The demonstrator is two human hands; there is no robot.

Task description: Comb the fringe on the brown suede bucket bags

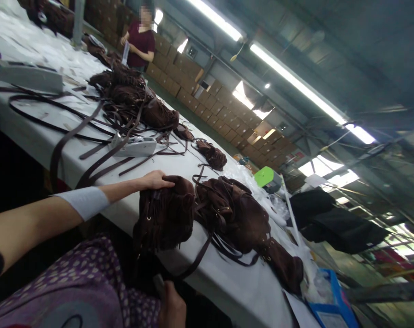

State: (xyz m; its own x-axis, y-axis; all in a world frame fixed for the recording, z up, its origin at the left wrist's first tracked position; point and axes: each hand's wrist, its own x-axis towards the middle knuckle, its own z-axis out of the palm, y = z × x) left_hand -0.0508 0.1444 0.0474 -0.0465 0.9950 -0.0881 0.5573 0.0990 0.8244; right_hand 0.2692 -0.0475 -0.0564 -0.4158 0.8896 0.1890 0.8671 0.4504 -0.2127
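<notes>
My left hand (156,180) is closed on the top edge of a dark brown fringed bag (176,212), which hangs at the near edge of the white table (237,278). Low in the view, my right hand (173,307) is curled close to my body. A small greyish object (158,285) shows at its fingers, too dark to name. Just right of the held bag lies a heap of similar brown bags (241,212), with straps trailing over the table edge.
Farther left is another pile of brown bags (125,93) with long loose straps. Grey tools or stands (133,146) sit among them. A blue crate (333,296) stands at the right end. Across the table a person (142,43) holds something pale; stacked cartons (214,105) line the back.
</notes>
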